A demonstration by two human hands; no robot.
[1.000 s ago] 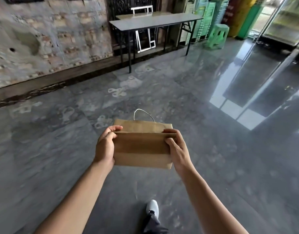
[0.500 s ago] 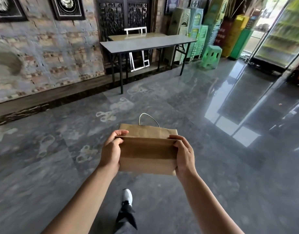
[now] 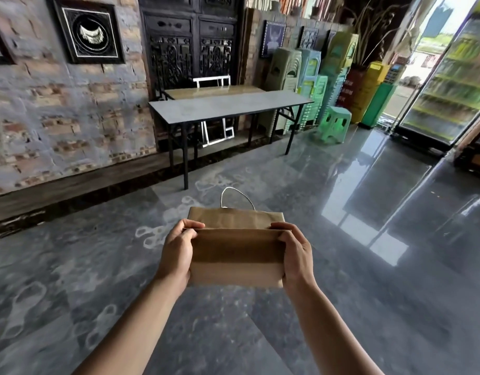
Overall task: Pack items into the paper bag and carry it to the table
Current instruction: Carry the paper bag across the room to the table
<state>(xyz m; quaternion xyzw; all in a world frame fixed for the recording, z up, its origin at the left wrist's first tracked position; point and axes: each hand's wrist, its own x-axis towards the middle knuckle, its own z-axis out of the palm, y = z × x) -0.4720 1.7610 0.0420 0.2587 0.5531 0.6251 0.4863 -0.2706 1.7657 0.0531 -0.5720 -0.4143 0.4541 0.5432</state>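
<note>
I hold a brown paper bag (image 3: pixel 236 250) in front of me above the floor, its top folded over and a white cord handle sticking up behind it. My left hand (image 3: pixel 178 255) grips the bag's left edge and my right hand (image 3: pixel 297 257) grips its right edge, thumbs on the fold. What is inside the bag is hidden. A long grey folding table (image 3: pixel 228 105) with black legs stands ahead against the brick wall, its top bare.
A second wooden table sits behind the grey one by a dark carved door (image 3: pixel 191 41). Stacks of plastic stools (image 3: pixel 312 85) and one green stool (image 3: pixel 335 123) stand to the right. A drinks fridge (image 3: pixel 450 85) lines the far right. The floor is glossy grey tile.
The table and wall have come closer and sit lower in view. My foot, seen below the bag earlier, is out of sight. Both hands keep the same grip.
</note>
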